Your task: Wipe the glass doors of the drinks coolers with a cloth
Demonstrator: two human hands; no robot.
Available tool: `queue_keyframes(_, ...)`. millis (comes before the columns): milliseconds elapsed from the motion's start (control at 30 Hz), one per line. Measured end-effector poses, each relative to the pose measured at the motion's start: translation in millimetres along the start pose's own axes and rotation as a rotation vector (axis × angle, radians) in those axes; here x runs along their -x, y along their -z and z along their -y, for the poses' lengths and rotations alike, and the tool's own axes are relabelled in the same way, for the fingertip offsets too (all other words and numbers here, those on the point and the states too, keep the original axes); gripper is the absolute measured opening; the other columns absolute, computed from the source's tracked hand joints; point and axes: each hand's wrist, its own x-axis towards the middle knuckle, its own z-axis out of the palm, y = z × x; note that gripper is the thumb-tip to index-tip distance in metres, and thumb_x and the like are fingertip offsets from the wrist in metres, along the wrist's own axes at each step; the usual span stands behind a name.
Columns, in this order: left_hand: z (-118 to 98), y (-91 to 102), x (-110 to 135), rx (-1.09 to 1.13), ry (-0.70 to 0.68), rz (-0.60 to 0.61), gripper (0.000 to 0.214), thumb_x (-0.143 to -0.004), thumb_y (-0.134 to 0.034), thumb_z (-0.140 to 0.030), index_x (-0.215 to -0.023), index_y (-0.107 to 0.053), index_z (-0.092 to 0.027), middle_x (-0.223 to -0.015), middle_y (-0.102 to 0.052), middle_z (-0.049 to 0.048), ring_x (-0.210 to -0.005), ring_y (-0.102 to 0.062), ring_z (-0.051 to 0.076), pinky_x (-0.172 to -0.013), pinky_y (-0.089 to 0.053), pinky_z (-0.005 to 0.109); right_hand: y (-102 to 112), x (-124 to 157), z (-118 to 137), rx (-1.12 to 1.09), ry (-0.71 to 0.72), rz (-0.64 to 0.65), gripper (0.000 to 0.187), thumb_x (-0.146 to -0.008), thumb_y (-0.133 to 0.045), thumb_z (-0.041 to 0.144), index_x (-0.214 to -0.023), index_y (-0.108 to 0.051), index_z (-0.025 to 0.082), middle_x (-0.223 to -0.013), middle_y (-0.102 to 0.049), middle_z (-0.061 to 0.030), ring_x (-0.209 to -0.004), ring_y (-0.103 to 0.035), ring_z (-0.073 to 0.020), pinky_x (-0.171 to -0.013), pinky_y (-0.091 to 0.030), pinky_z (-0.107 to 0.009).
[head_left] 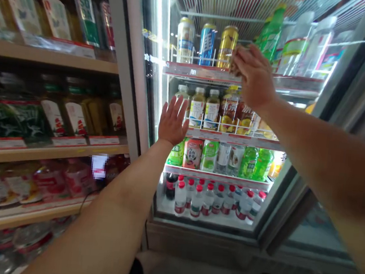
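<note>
I face an open drinks cooler (213, 219) with several wire shelves. My left hand (173, 121) is open, fingers stretched up, near the cooler's left edge beside a pale juice bottle (183, 95). My right hand (254, 77) is raised at the top shelf, fingers curled round a brownish can or bottle (235, 60) that is blurred. It stands right of a gold can (227, 45), a blue can (207, 44) and a white-blue can (185, 39).
The open glass door (311, 175) swings out on the right. Lower shelves hold green bottles (254, 163) and red-capped water bottles (208, 200). Wooden shelves (51, 57) with packaged goods and bottles fill the left side. My knees show at the bottom.
</note>
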Motion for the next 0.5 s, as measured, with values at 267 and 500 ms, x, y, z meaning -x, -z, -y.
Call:
queue_keyframes(267,1.7,-0.6,0.9,0.006,0.008,-0.005,0.067,-0.108,-0.039,-0.046,-0.169,-0.038,-0.017,-0.175,-0.036,0.0127,-0.167,-0.019,0.028,-0.139,-0.007,0.05,13.5,18.5,-3.4,0.032,0.082,0.089,0.049,-0.109,-0.042,0.02,-0.152,-0.063,0.024,-0.161,-0.056,0.0,-0.159,-0.038,-0.0277,-0.135,-0.03,-0.053)
queue_keyframes(500,3.0,-1.4,0.9,0.006,-0.005,-0.016,0.067,-0.107,-0.041,-0.043,-0.168,-0.039,-0.014,-0.174,-0.037,0.0149,-0.167,-0.02,0.031,-0.139,-0.009,0.053,11.8,36.4,0.4,0.009,0.162,0.184,0.054,-0.105,-0.04,0.018,-0.154,-0.062,0.024,-0.161,-0.056,-0.0002,-0.16,-0.038,-0.0271,-0.133,-0.033,-0.059)
